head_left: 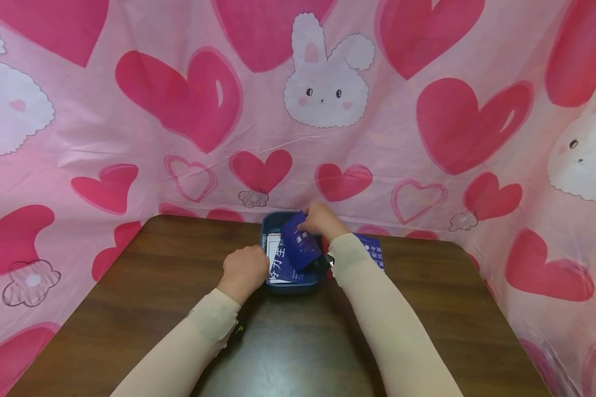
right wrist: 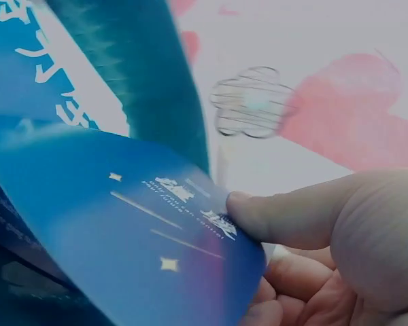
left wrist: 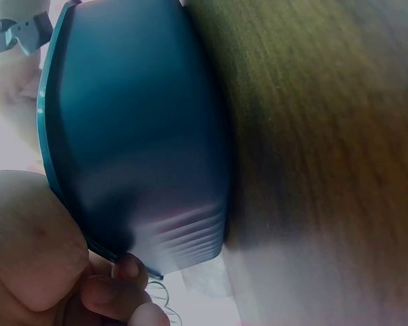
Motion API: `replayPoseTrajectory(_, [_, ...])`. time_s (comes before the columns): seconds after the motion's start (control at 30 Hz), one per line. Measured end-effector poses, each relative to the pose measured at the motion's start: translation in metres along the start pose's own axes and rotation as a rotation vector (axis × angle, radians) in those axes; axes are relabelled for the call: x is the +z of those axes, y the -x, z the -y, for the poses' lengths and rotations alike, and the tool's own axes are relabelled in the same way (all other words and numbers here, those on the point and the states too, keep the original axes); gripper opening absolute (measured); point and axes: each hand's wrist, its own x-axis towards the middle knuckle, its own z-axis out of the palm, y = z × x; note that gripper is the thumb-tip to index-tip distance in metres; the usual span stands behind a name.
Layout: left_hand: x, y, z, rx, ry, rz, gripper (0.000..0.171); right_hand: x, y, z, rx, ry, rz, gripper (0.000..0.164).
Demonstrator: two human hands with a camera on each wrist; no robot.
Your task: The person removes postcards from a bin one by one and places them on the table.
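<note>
A dark teal plastic bin stands toward the back of the wooden table. My left hand grips its left rim; in the left wrist view the fingers curl over the edge beside the bin's ribbed wall. Over the bin, my right hand pinches a blue printed card between thumb and fingers. In the right wrist view that card bends slightly and carries white lettering and small stars. Beneath it inside the bin lie blue-and-white cards with large white characters.
Another blue printed card lies on the table right of the bin, partly behind the right forearm. Something red shows between bin and sleeve. A pink curtain with hearts and rabbits hangs close behind the bin.
</note>
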Motion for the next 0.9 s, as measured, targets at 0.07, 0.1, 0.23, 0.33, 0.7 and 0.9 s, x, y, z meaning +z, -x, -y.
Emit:
replayPoseTrajectory(0.07, [0.0, 0.0, 0.0, 0.002, 0.002, -0.004, 0.029, -0.014, 0.022, 0.008, 0.01, -0.07, -0.003, 0.026])
replayPoseTrajectory(0.1, [0.001, 0.0, 0.0, 0.002, 0.002, -0.004, 0.03, -0.019, 0.03, 0.008, 0.007, -0.106, -0.023, 0.024])
replayPoseTrajectory(0.23, [0.0, 0.001, 0.0, 0.005, -0.001, -0.002, 0.034, -0.035, 0.059, 0.004, 0.028, -0.211, -0.066, 0.021])
replayPoseTrajectory(0.33, [0.0, 0.0, 0.0, 0.001, -0.008, 0.006, 0.037, -0.043, 0.068, -0.012, 0.049, -0.279, -0.072, 0.025])
replayPoseTrajectory(0.7, [0.001, -0.001, -0.002, -0.017, -0.009, 0.026, 0.035, -0.07, 0.098, -0.071, 0.138, -0.438, -0.14, 0.033])
replayPoseTrajectory(0.9, [0.001, 0.0, -0.001, -0.013, -0.024, 0.025, 0.035, -0.085, 0.109, -0.095, 0.169, -0.454, -0.178, 0.038])
